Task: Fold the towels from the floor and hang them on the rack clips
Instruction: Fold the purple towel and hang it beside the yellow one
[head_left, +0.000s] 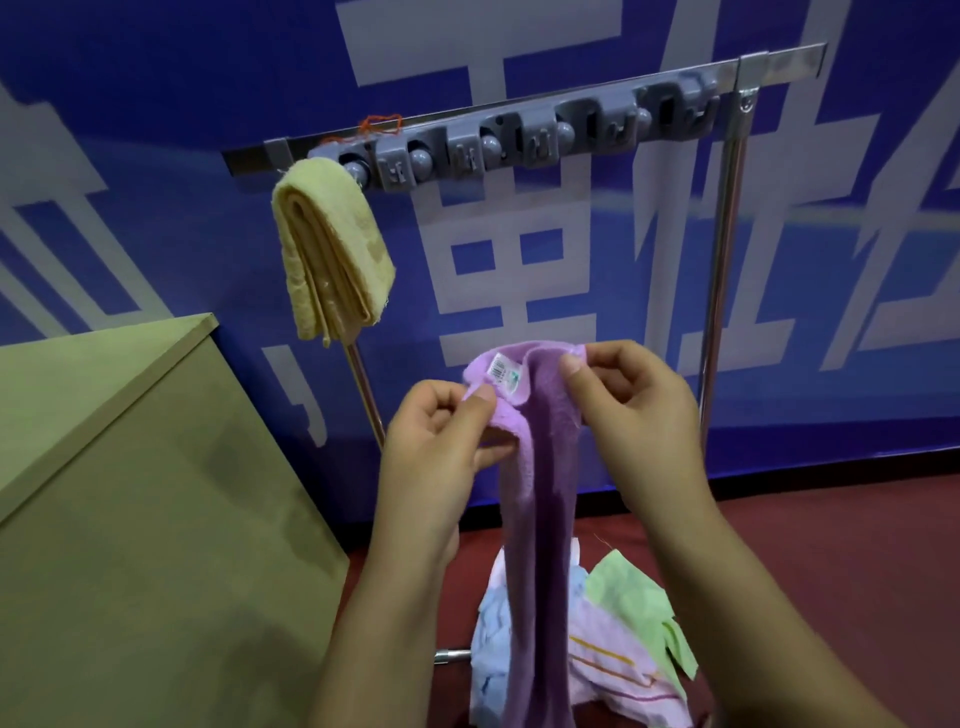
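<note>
Between pinching hands (535, 415), purple towel (540, 509)

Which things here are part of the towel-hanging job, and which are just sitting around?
Job: purple towel pinched by left hand and right hand; hung yellow towel; rack clips; floor towel pile.
Bystanders: cardboard box; blue banner.

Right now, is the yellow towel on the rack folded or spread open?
Folded. The yellow towel hangs from the leftmost clip of the rack as a narrow bundle, with several stacked layers showing along its edge.
</note>
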